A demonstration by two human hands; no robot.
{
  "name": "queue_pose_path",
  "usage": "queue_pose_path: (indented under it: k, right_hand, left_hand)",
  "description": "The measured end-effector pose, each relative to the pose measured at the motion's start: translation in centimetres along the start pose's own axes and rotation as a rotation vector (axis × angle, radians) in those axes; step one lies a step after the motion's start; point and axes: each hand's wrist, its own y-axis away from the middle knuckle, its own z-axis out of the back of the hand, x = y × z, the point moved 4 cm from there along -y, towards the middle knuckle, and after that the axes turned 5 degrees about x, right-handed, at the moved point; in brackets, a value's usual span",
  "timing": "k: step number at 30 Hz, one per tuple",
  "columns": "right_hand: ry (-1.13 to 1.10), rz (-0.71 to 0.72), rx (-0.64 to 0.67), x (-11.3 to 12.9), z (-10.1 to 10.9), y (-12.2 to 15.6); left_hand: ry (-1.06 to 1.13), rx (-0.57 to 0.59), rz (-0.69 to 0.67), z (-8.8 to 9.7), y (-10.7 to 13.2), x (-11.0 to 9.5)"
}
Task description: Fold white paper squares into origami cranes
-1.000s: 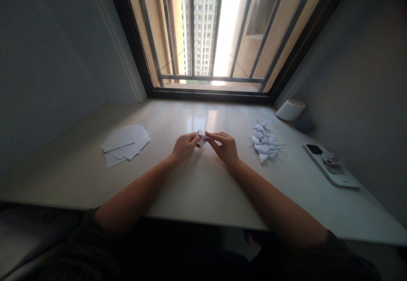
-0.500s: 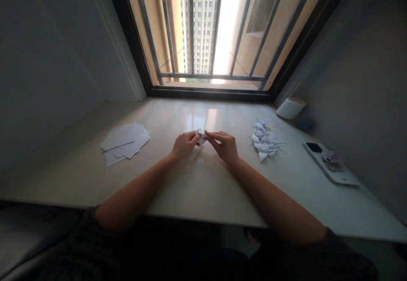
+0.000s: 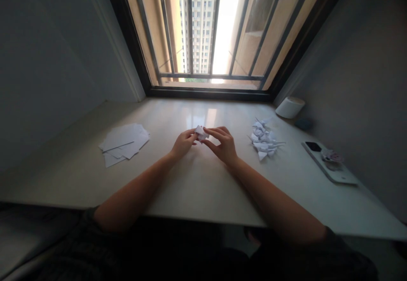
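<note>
A small piece of folded white paper (image 3: 201, 133) is held between my two hands, above the middle of the white tabletop (image 3: 197, 179). My left hand (image 3: 183, 143) pinches its left side with thumb and fingers. From the right, my right hand (image 3: 222, 143) has its thumb under the lower edge and a fingertip on the upper edge. The exact shape of the folds is too small to make out. To the right lies a heap of folded white paper pieces (image 3: 263, 139) with pointed tips. Flat white paper sheets (image 3: 122, 141) lie in a loose pile to the left.
A phone (image 3: 329, 164) rests near the right edge, with a crumpled-looking pinkish object (image 3: 332, 155) on it. A white cylindrical object (image 3: 290, 107) stands at the back right, beside a small dark bluish item (image 3: 303, 122). Behind the table is a barred window (image 3: 206, 94).
The folded paper has turned in my hands and shows a broader face. My right thumb and fingers have spread further apart around it. The piles look unchanged.
</note>
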Motion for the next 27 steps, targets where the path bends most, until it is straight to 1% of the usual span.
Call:
queue_pose_path:
  k: [2,5,7,10,14,16,19,23,27]
  right_hand:
    - [-0.015,-0.031,-0.048,-0.1,0.2,-0.1]
    - [-0.091,-0.127,-0.095,-0.9,0.2,0.0]
    - [-0.165,-0.184,-0.089,-1.5,-0.2,0.1]
    - [-0.26,-0.232,-0.047,-2.0,-0.8,0.2]
    - [-0.304,-0.238,-0.005,-1.8,-1.0,0.2]
    - [-0.296,-0.235,-0.001,-1.7,-1.0,0.2]
    - [-0.279,-0.253,-0.005,-1.7,-1.0,0.3]
    - [-0.272,-0.284,-0.012,-1.7,-0.9,0.4]
    - [-0.204,-0.241,-0.026,-1.4,-0.7,0.4]
  left_hand:
    - [0.054,-0.035,-0.013,0.2,-0.2,0.0]
    - [0.088,-0.076,-0.038,0.6,-0.3,0.1]
    - [0.087,-0.066,-0.048,0.5,-0.3,0.2]
    - [0.087,-0.034,-0.06,0.4,-0.2,0.2]
    - [0.071,-0.015,-0.093,0.2,0.0,-0.2]
    - [0.049,-0.005,-0.087,0.1,0.0,-0.3]
    - [0.04,-0.001,-0.086,0.0,0.1,-0.1]
    - [-0.001,0.001,-0.137,-0.3,0.0,0.3]
    - [-0.084,-0.012,-0.163,-0.2,0.0,0.4]
